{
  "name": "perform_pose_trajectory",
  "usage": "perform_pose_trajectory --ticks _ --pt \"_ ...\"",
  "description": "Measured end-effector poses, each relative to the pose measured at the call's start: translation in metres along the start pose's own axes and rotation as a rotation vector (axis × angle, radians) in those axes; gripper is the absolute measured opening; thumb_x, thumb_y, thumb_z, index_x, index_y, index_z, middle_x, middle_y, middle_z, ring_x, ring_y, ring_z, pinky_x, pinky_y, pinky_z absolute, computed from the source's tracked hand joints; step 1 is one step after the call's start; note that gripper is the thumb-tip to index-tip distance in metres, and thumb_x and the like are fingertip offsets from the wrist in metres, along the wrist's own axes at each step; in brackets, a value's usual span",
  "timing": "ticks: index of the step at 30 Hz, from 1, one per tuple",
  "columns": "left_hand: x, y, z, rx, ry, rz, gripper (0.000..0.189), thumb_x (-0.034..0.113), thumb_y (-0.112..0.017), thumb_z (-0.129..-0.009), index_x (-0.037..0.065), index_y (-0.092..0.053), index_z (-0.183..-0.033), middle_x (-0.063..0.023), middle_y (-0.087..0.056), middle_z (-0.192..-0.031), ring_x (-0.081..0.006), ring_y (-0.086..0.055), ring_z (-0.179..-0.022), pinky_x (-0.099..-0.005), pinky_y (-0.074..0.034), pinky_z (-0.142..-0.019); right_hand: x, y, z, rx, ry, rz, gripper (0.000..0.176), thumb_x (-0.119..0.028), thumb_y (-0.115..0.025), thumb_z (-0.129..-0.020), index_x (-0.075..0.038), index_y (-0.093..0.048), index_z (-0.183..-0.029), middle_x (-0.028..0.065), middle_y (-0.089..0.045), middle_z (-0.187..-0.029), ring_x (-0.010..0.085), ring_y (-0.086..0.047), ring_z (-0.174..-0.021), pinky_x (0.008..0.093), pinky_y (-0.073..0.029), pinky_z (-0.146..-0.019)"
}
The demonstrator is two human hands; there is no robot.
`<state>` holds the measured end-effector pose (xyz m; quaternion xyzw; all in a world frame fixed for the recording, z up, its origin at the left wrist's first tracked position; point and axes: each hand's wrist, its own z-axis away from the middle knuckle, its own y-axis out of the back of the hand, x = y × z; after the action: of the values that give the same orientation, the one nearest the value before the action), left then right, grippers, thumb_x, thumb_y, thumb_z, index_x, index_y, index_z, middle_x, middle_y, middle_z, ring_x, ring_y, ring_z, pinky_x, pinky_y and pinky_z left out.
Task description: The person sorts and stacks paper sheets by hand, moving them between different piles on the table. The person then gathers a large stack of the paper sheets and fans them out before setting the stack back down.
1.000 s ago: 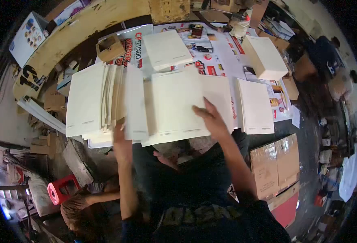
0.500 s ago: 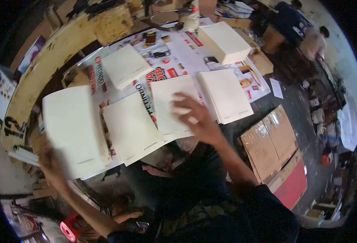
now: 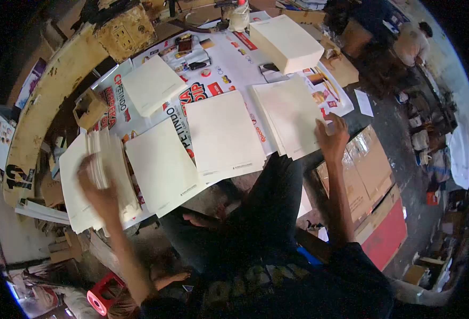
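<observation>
My left hand [image 3: 97,183], blurred by motion, is over the leftmost paper stack [image 3: 77,199], where several sheets stand fanned on edge; its fingers are smeared. At the right, my right hand [image 3: 332,134] has thumb and fingers pinched at the right edge of a paper stack [image 3: 293,119]. Between the hands lie two more cream stacks, one left of centre [image 3: 162,165] and one at the centre [image 3: 223,135]. Behind them are a smaller stack [image 3: 153,85] and a tall, thick stack [image 3: 287,45].
A printed banner [image 3: 234,69] covers the table. A small open carton [image 3: 89,109] sits at its left, and a bottle [image 3: 239,18] at the back. Flattened cardboard [image 3: 364,170] lies at the right. A person [image 3: 412,43] is at the far right, and a red stool [image 3: 105,293] at lower left.
My right hand has moved right, from the centre stack to the right stack's edge. My left hand has moved from the left stack's outer edge onto it, and sheets there now stand fanned.
</observation>
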<state>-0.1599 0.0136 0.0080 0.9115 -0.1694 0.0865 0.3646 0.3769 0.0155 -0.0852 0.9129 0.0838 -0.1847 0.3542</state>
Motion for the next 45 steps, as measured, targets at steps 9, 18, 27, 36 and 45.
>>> perform_pose_trajectory --ticks 9,18,27,36,45 --pt "0.176 -0.114 0.054 -0.793 -0.114 0.475 0.034 0.022 -0.079 -0.069 0.008 -0.064 -0.096 -0.0079 -0.060 -0.105 -0.0281 -0.055 -0.106 -0.0413 -0.044 -0.094 0.019 0.039 -0.020 -0.518 -0.210 -0.446 0.027 -0.010 -0.061 -0.090 0.002 -0.061 -0.114 0.0110 -0.068 -0.101 0.0178 -0.063 -0.085 0.0294 -0.049 -0.076" --pt "0.124 -0.063 0.067 -0.294 0.560 1.111 0.005 0.000 -0.063 -0.087 0.000 -0.060 -0.091 -0.0087 -0.064 -0.087 -0.0133 -0.062 -0.084 -0.0279 -0.050 -0.077 -0.012 0.013 0.009 -0.491 -0.805 -1.047 0.044 -0.016 -0.063 -0.090 0.002 -0.052 -0.129 0.0120 -0.063 -0.112 0.0175 -0.062 -0.096 0.0295 -0.050 -0.084" --pt "0.066 -0.030 0.074 -0.672 0.128 0.384 0.050 0.018 -0.086 -0.061 0.002 -0.058 -0.100 -0.0136 -0.057 -0.103 -0.0335 -0.052 -0.103 -0.0410 -0.045 -0.086 -0.111 -0.059 0.036 -0.640 -0.962 -1.286 0.040 -0.011 -0.052 -0.096 0.004 -0.047 -0.133 0.0114 -0.062 -0.115 0.0178 -0.060 -0.104 0.0291 -0.049 -0.089" --pt "0.047 0.002 0.107 0.020 0.719 0.762 0.029 0.019 -0.049 -0.099 -0.005 -0.060 -0.111 -0.0082 -0.062 -0.111 -0.0186 -0.060 -0.097 -0.0313 -0.046 -0.088 -0.145 -0.058 0.033 -0.842 -0.625 -1.114 0.048 -0.024 -0.065 -0.091 0.004 -0.052 -0.127 0.0130 -0.060 -0.115 0.0181 -0.057 -0.106 0.0307 -0.047 -0.092" --pt "0.021 -0.017 0.088 -0.397 0.659 0.551 0.044 0.021 -0.044 -0.100 -0.009 -0.041 -0.131 -0.0231 -0.059 -0.118 -0.0287 -0.059 -0.111 -0.0353 -0.045 -0.091 -0.261 -0.100 0.071 -1.252 -0.586 -1.557 0.043 -0.006 -0.054 -0.090 -0.002 -0.051 -0.132 0.0105 -0.061 -0.119 0.0136 -0.061 -0.102 0.0272 -0.049 -0.087"
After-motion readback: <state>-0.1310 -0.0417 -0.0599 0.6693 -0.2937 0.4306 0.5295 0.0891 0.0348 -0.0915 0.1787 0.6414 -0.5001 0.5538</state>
